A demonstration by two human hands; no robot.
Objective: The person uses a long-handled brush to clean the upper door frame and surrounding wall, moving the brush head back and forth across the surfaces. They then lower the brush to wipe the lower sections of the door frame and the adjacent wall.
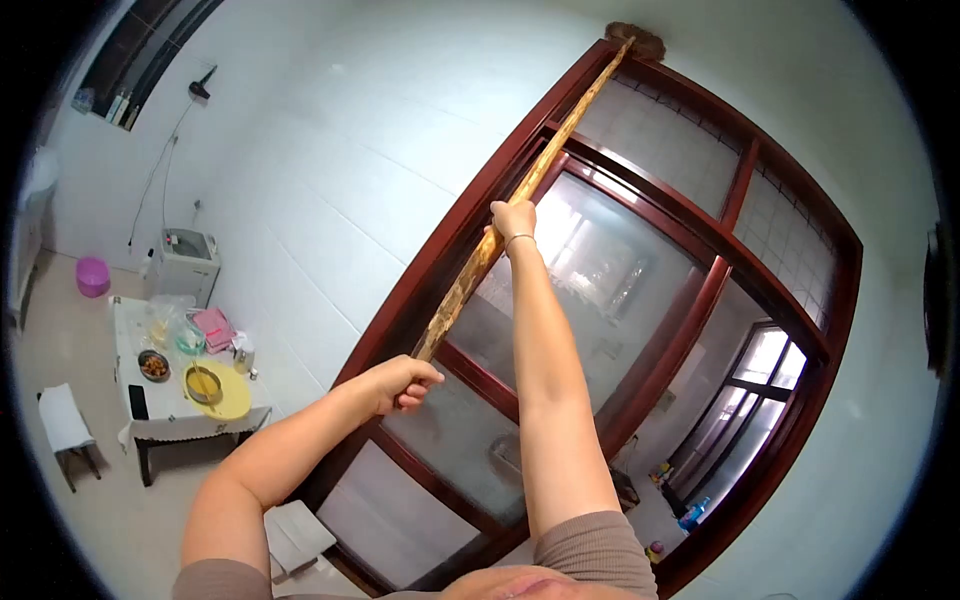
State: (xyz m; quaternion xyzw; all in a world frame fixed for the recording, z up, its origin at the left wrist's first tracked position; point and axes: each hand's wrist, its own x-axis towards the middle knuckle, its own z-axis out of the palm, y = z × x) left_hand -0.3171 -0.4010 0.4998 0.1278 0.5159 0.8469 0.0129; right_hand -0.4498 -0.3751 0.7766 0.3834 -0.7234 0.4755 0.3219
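Observation:
A long wooden pole (545, 160) slants up to the right in front of a dark red door frame (430, 255) with glass panes. My left hand (402, 385) is closed round the pole's lower end. Higher up, near its middle, my right hand (514, 218) grips it too, with a thin bracelet at the wrist. The pole's top end meets a brown brush-like head (640, 43), which lies at the top corner of the frame, against the wall.
At the left, a table (180, 428) holds a yellow tray (232, 397), bowls, a phone and bags. Around it are white stools (66, 415), a pink bucket (93, 277) and a washing machine (186, 265). A hair dryer (202, 85) hangs on the wall.

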